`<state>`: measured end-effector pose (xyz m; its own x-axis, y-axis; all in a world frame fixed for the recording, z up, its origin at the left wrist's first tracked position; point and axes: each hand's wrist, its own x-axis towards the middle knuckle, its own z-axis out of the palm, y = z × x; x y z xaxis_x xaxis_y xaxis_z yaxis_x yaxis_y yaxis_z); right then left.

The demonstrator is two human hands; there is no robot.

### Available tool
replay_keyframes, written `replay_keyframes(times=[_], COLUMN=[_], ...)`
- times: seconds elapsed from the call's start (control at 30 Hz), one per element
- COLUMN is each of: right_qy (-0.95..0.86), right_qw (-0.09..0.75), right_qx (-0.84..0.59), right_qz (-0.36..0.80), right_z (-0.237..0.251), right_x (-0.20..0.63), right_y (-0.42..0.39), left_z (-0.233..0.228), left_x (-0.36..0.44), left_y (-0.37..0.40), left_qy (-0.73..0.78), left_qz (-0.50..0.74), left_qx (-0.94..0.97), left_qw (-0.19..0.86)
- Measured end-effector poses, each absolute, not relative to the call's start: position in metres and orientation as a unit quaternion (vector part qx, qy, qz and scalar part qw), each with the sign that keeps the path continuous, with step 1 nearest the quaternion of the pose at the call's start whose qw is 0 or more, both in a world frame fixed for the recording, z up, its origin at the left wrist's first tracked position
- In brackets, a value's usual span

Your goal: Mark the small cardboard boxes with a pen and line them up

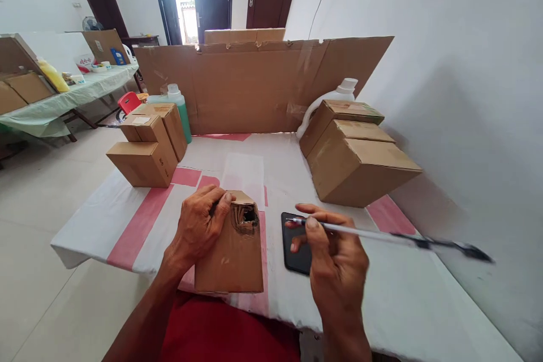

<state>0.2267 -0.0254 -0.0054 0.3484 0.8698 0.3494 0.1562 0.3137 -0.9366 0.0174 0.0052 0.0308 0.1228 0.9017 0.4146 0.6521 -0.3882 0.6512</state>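
My left hand [199, 225] grips the upper left edge of a small cardboard box [227, 263] at the table's front edge. A ragged dark hole [246, 216] with torn layers around it shows near the box's top right corner. Between the thumb and fingers of my right hand [333, 249] is a slim pen [360, 231] with a clear barrel. Its narrow tip points left, and its dark, blurred far end reaches out to the right. Under the right fingers lies a black phone [293, 260], partly covered by the hand.
Cardboard boxes stand at the left [146, 150] and in a row at the right [360, 158]. Behind them are a green bottle [182, 113] and a white jug [335, 93]. A tall cardboard panel [254, 87] closes off the table's back. A white wall [458, 68] runs along the right.
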Motion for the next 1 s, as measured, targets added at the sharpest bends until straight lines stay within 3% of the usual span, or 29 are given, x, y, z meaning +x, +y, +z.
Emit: replay_keyframes(times=[0.07,0.17,0.4,0.63,0.77,1.0], right_qy=[-0.529,-0.600,-0.591,-0.528,-0.486,-0.454], right_qw=[0.523,0.282,0.125,0.113,0.123,0.269], right_qx=[-0.594,-0.690,-0.757,-0.827,-0.846,-0.799], right_qz=[0.305,0.290,0.250,0.157,0.181,0.287], right_z=[-0.028,-0.068,-0.105,-0.094,-0.103,-0.123], right_x=[0.233,0.232,0.200,0.244,0.272,0.272], right_y=[-0.013,-0.001,-0.007,-0.011,-0.011,-0.004], left_z=[0.031,0.031,0.031,0.029,0.026,0.025], left_x=[0.017,0.017,0.013,0.013,0.012,0.010], left_y=[0.005,0.006,0.008,0.007,0.006,0.002], left_qy=[0.525,0.515,0.506,0.505,0.501,0.490], left_qz=[0.397,0.400,0.398,0.403,0.407,0.421], left_qx=[0.737,0.745,0.756,0.751,0.749,0.747], left_qw=[0.153,0.140,0.119,0.136,0.147,0.156])
